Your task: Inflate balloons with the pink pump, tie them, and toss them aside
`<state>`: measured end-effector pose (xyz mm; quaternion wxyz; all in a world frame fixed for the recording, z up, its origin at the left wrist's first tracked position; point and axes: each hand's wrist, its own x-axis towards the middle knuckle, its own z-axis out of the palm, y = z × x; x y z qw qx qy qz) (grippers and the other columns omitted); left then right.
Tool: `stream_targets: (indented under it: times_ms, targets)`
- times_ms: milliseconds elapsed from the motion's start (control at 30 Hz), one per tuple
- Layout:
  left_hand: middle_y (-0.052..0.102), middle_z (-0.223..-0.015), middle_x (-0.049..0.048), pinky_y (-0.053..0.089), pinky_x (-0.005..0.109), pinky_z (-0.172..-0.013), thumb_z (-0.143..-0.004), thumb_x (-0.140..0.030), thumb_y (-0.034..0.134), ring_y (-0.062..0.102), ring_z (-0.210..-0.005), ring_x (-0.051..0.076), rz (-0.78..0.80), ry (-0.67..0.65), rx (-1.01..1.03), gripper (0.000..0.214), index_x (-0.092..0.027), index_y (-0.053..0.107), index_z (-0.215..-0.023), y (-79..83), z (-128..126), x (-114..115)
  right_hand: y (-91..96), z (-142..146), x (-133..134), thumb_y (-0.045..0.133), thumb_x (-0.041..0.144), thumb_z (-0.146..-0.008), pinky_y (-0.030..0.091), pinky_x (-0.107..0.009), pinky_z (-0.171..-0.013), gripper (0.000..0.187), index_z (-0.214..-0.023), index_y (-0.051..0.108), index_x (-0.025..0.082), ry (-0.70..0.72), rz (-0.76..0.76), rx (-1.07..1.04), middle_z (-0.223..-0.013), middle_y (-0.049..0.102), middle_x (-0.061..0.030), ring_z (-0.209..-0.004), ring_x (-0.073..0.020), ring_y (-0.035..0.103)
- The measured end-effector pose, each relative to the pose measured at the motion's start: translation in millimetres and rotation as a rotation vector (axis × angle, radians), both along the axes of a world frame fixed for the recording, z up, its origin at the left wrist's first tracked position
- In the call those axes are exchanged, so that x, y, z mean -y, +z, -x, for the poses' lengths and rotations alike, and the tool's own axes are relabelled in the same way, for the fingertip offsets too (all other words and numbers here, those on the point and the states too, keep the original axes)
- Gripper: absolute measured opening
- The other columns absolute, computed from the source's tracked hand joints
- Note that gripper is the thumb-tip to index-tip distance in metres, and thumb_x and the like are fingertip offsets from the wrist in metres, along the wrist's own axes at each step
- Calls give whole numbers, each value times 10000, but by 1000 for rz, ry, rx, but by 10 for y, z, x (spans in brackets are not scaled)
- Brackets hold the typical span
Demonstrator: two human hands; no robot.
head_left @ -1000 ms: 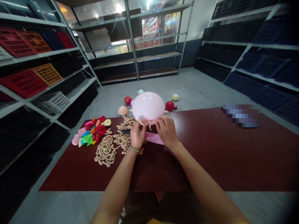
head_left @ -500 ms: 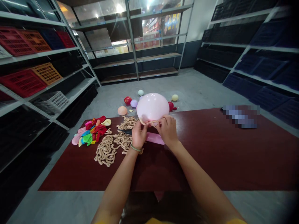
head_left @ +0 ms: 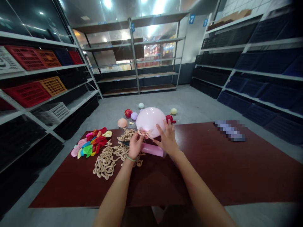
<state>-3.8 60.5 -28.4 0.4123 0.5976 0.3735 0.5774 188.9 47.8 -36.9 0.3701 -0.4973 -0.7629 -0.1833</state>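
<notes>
A large inflated pale pink balloon [head_left: 151, 120] is above the table's far edge, its neck toward me with a beige cord [head_left: 147, 135] around it. My left hand [head_left: 136, 145] pinches the cord by the neck. My right hand [head_left: 168, 138] has its fingers spread along the balloon's right side, touching or very close to it. Below the balloon lies a pink balloon pump [head_left: 152, 149] with a black end, partly behind my left hand. Heaped beige cords [head_left: 104, 162] lie left of my hands. Farther left is a pile of uninflated coloured balloons [head_left: 91, 143].
The dark red table [head_left: 201, 170] bears a blurred-out object [head_left: 230, 130] at right. Several small inflated balloons, including a peach one [head_left: 122, 123] and a yellow one [head_left: 173, 111], rest on the floor [head_left: 189, 101] beyond. Shelves with crates [head_left: 28, 93] stand on both sides.
My right hand has opened from its pinch at the neck and spread along the balloon's right side. My left hand keeps its pinch. The view has tilted up.
</notes>
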Motion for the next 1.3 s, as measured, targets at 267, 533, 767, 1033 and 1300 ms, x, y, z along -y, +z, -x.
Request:
stream_targets:
  times_ms: [267, 533, 767, 1033, 1300]
  targets:
    - [638, -738, 23, 506, 302, -744, -884, -444, 630, 609, -706, 161, 34, -240, 18, 276, -170, 604, -885, 65, -48, 92, 45, 126, -19, 658, 453, -859, 238, -742, -1091, 683, -1453, 395, 240, -15, -153, 32, -1623, 144, -210, -1489, -463, 66]
    - [678, -884, 55, 522, 316, -804, -906, -404, 621, 645, -819, 180, -102, -136, 35, 245, -171, 647, -978, 123, 29, 113, 275, 80, -126, 633, 405, -881, 226, -682, -1141, 708, -1483, 289, 261, 24, -224, 42, -1640, 128, -141, -1500, -400, 119]
    - [505, -1458, 91, 413, 414, -1097, -975, -431, 491, 499, -1324, 238, -205, 162, 30, 445, -271, 525, -1389, 249, 185, -166, 495, 50, -256, 672, 432, -854, 280, -656, -1133, 832, -1517, 191, 287, 94, -286, 8, -1634, 125, -140, -1493, -400, 146]
    - [479, -1490, 122, 264, 458, -1195, -912, -252, 568, 385, -1418, 279, -245, 283, -293, 411, -216, 600, -1320, 316, 69, -710, 487, -90, -820, 621, 285, -886, 282, -662, -1113, 782, -1538, 196, 361, -72, -8, 83, -1663, -7, -105, -1497, -432, 84]
    - [660, -1233, 159, 429, 436, -1056, -886, -227, 539, 607, -1166, 264, 75, 363, -267, 329, -135, 657, -1179, 110, 313, -974, 186, -325, -968, 524, 153, -875, 454, -450, -1036, 549, -1421, 497, 204, -209, 374, -13, -1559, 365, -171, -1356, -322, 452]
